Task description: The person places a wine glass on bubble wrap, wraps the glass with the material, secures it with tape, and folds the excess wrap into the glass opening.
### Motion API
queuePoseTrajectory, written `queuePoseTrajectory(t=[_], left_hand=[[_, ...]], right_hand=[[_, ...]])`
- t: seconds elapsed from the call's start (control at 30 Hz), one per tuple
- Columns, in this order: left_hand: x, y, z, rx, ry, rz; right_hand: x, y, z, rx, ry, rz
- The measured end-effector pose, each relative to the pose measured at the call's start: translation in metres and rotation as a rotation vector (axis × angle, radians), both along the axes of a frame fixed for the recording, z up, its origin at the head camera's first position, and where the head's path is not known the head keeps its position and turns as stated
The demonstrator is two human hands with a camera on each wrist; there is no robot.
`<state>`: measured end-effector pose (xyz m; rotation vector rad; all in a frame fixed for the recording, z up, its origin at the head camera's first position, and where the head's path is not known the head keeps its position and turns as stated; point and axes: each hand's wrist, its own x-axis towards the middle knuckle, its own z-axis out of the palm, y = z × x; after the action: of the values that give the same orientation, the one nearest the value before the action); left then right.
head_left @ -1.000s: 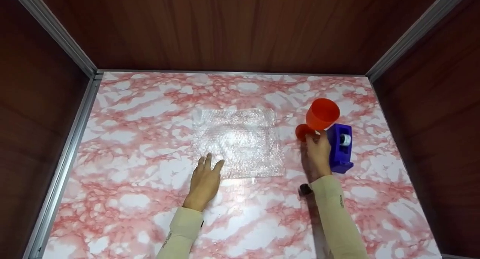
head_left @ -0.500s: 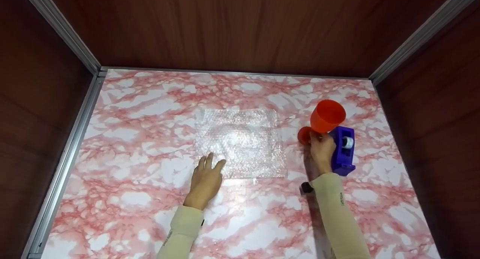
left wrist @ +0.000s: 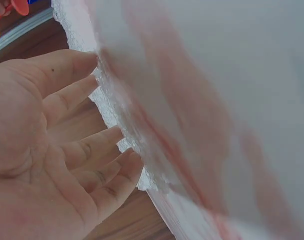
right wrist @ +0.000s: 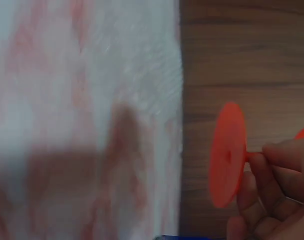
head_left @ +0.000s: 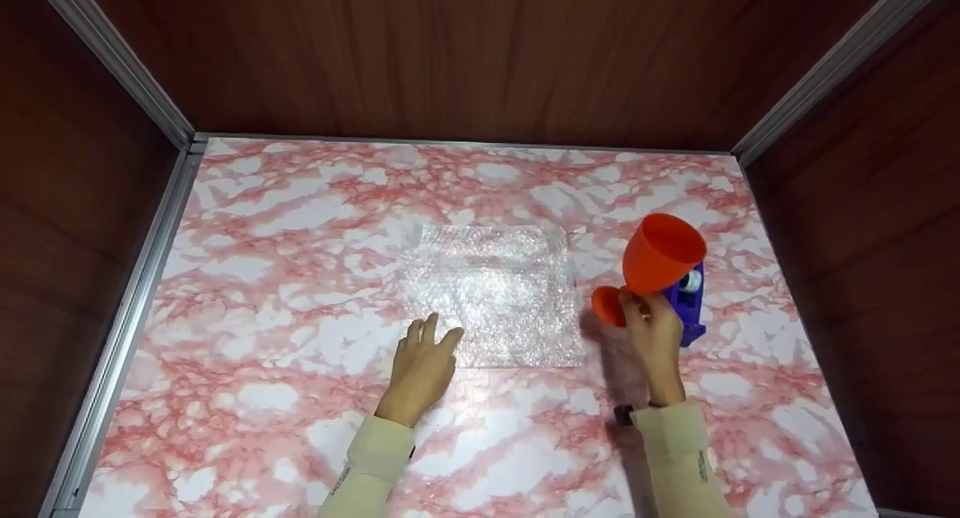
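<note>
An orange plastic goblet (head_left: 654,259) is tilted in the air, its bowl up and away. My right hand (head_left: 656,334) pinches its stem between thumb and fingers; the round foot (right wrist: 227,155) shows in the right wrist view. Near the middle of the table lies a square sheet of clear bubble wrap (head_left: 502,300). My left hand (head_left: 421,368) rests at the sheet's near left corner with fingers spread, and in the left wrist view its fingertips (left wrist: 87,61) touch the edge of the wrap.
Just beyond the right hand stands a purple tape dispenser (head_left: 691,308) with a roll of tape, partly hidden by the goblet and hand. The pink-and-white marbled table (head_left: 285,330) is enclosed by dark wood panels (head_left: 450,60) with metal frame edges.
My right hand has lifted the goblet and drawn it back toward me, now covering part of the tape dispenser. The left hand stays at the bubble wrap's corner.
</note>
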<state>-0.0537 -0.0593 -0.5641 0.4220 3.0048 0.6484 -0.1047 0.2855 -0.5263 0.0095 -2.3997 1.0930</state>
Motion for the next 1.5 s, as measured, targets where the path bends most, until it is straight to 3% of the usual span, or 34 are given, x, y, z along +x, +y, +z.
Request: queuePoseTrajectory(t=[0.3,0.5,0.67,0.87,1.0,1.13,1.23,1.3,1.5], left_hand=[[0.021,0.029,-0.005,-0.046,0.125,-0.038],[0.031,0.045,-0.004,-0.096,0.087,-0.055],[0.035,0.046,-0.003,-0.092,0.108,-0.058],[0.040,0.039,0.005,0.012,0.165,-0.077],[0.041,0.029,0.011,0.081,0.218,-0.096],[0.037,0.013,0.013,0.110,0.267,-0.049],[0.033,0.000,0.015,0.124,0.261,0.013],[0.033,-0.009,0.017,0.126,0.237,0.049],[0.033,-0.025,0.016,0.131,0.175,0.132]], right_hand=[[0.051,-0.014,0.015,-0.007,-0.007,0.081],[0.063,-0.025,0.013,0.023,-0.014,0.107],[0.061,-0.041,0.012,0.021,-0.077,0.206],[0.051,-0.070,0.014,-0.199,-0.324,0.312],[0.043,-0.096,0.020,-0.314,-0.440,0.367],[0.041,-0.125,0.033,-0.385,-0.521,0.447],[0.042,-0.143,0.034,-0.409,-0.563,0.508],[0.041,-0.154,0.028,-0.410,-0.579,0.533],[0.031,-0.175,-0.022,-0.402,-0.604,0.538]])
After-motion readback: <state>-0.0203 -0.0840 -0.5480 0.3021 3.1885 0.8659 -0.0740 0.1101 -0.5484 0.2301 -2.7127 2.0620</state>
